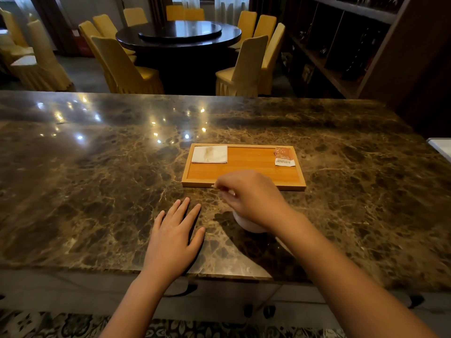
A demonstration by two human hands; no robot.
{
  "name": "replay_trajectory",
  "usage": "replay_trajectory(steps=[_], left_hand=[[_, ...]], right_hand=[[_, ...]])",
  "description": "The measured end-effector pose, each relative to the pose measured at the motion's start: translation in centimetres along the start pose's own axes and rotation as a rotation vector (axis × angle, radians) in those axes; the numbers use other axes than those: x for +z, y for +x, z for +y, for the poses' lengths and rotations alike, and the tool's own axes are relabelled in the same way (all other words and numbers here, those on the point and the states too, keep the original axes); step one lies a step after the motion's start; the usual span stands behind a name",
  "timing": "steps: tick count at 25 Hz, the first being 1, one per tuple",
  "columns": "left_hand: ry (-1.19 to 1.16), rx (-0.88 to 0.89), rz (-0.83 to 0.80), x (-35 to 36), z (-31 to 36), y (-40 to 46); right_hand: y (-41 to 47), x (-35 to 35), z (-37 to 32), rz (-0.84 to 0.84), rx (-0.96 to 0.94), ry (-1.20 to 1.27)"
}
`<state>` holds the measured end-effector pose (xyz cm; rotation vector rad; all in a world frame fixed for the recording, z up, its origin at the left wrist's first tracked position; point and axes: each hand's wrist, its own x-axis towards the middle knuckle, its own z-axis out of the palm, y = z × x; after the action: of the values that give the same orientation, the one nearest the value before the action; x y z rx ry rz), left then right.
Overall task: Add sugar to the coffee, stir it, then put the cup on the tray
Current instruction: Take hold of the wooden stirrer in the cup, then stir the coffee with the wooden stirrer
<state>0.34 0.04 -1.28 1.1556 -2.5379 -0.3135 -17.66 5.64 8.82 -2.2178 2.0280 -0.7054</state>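
A white cup (pixel 246 223) stands on the marble counter, mostly hidden under my right hand (pixel 249 196). That hand hovers over the cup and pinches a thin wooden stir stick (pixel 216 186) whose top end pokes out to the left. My left hand (pixel 174 230) lies flat on the counter left of the cup, fingers spread, holding nothing. Just beyond the cup sits a wooden tray (pixel 244 184). An orange sugar packet (pixel 283 156) lies in the tray's far right corner, and a folded white napkin (pixel 210 154) in its far left corner.
The glossy brown marble counter (pixel 97 167) stretches wide on both sides of the tray. Beyond it stand a round dark dining table (pixel 179 32) ringed by yellow chairs, and dark wooden shelves (pixel 341 45) at the right.
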Motion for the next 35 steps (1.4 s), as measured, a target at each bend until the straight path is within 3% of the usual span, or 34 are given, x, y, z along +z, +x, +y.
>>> replay_trajectory(steps=[6,13,17,22,26,29,35], left_hand=[[-0.014,-0.002,-0.021,-0.1,-0.1,0.0],[-0.019,0.001,-0.026,-0.1,-0.2,0.1],[-0.016,-0.001,-0.026,0.0,-0.1,0.1],[-0.013,0.000,-0.022,0.1,-0.2,0.1],[-0.020,0.004,-0.013,0.1,-0.2,0.1],[-0.013,0.003,-0.015,0.1,-0.2,0.1],[-0.011,0.005,-0.015,0.0,-0.1,0.0]], right_hand=[[-3.7,-4.9,3.7,0.186,0.313,0.280],[-8.3,-5.2,4.7,0.187,0.405,0.526],[-8.9,-2.3,3.7,0.340,0.463,0.739],[-9.0,-0.5,3.0,0.542,0.367,0.492],[-9.7,-1.2,3.1,0.505,0.277,0.299],[-9.9,-1.6,2.6,0.453,0.284,0.311],[-9.5,-0.9,2.1,0.416,0.354,0.558]])
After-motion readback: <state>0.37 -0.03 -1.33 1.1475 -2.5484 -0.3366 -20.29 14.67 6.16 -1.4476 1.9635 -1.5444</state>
